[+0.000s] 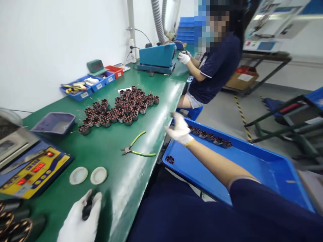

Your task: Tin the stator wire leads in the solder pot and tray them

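My left hand, in a white glove, is at the bottom left over the green bench. Its thumb and fingers close round a dark cylindrical part, mostly hidden by the glove. My right hand, also gloved and a little blurred, is above the near corner of a blue tray. Its thumb and fingers are apart, with nothing clear between them. Several copper-wound motor stators line the tray's far side, and a single stator lies at its near left corner.
Many stators crowd the green bench. Green-handled cutters lie open, near two round white lids. A yellow-and-blue control box and more stators are at left. A gloved co-worker sits farther along.
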The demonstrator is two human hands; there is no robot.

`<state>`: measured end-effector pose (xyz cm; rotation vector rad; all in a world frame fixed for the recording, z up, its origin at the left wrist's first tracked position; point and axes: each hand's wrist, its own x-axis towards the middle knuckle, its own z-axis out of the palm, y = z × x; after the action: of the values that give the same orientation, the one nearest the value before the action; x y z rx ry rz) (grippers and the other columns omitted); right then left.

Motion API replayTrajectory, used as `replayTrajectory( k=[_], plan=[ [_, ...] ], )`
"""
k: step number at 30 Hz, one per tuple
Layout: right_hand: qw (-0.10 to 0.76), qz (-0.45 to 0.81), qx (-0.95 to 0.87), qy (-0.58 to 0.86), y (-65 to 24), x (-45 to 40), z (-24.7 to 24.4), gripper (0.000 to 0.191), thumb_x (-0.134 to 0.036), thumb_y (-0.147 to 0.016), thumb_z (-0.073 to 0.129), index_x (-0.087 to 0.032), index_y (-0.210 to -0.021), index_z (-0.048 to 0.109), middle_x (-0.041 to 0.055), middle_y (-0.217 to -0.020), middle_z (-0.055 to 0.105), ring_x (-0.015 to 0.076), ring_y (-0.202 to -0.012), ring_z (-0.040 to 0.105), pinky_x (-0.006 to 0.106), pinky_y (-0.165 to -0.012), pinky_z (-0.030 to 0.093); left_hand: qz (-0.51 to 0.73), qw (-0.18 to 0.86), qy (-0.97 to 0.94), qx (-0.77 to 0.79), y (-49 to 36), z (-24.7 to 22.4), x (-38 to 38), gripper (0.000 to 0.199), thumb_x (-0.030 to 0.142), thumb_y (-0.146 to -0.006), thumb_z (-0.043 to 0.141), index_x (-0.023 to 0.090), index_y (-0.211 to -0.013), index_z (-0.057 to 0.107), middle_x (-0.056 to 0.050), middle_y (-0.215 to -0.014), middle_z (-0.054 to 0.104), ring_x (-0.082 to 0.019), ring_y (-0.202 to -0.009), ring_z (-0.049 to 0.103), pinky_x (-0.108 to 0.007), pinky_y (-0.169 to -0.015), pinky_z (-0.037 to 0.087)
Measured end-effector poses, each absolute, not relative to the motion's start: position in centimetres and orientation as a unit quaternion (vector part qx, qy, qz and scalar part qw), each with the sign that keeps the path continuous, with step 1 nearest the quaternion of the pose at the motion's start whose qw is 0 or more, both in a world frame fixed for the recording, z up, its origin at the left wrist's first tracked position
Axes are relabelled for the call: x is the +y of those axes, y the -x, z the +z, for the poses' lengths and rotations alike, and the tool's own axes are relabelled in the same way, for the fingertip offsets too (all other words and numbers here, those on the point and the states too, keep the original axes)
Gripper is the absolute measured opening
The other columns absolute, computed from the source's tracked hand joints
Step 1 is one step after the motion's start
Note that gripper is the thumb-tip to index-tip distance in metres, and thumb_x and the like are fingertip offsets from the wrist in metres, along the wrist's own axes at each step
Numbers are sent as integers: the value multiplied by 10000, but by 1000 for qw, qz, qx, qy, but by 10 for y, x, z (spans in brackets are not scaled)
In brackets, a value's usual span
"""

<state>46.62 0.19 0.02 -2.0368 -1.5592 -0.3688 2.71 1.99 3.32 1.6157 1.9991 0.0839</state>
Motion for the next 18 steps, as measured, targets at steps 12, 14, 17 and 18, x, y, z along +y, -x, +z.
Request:
replayTrajectory(
  k=[12,14,17,18],
  plan=[
    [84,-119,-756,638,-358,147,39,596,-205,-832,554,-132,-1418,468,151,-1133,664,300,-1205,510,592,-1167,107,248,246,-646,679,-34,41,4,408,527,-786,566,229,-1046,669,-62,-1077,732,-266,-1020,673,-347,-839,536],
    [104,-84,-745,653,-357,144,42,566,-189,-816,576,-132,-1376,517,154,-1130,671,303,-1194,516,576,-1162,146,291,249,-662,644,-37,40,-1,375,497,-789,589,215,-1020,678,-60,-1041,737,-244,-949,683,-330,-828,536],
    [134,-36,-736,663,-347,130,54,502,-205,-806,607,-135,-1303,588,159,-1081,690,305,-1098,567,552,-1117,260,361,296,-632,618,-40,38,-8,351,463,-795,627,195,-1014,687,-61,-1013,734,-230,-926,673,-331,-861,524],
    [139,-28,-739,658,-340,121,59,501,-230,-802,622,-152,-1297,594,145,-1072,696,298,-1076,578,534,-1102,299,387,320,-600,622,-42,39,-10,364,466,-795,641,188,-1026,685,-63,-1013,731,-227,-919,670,-328,-844,528]
  ],
)
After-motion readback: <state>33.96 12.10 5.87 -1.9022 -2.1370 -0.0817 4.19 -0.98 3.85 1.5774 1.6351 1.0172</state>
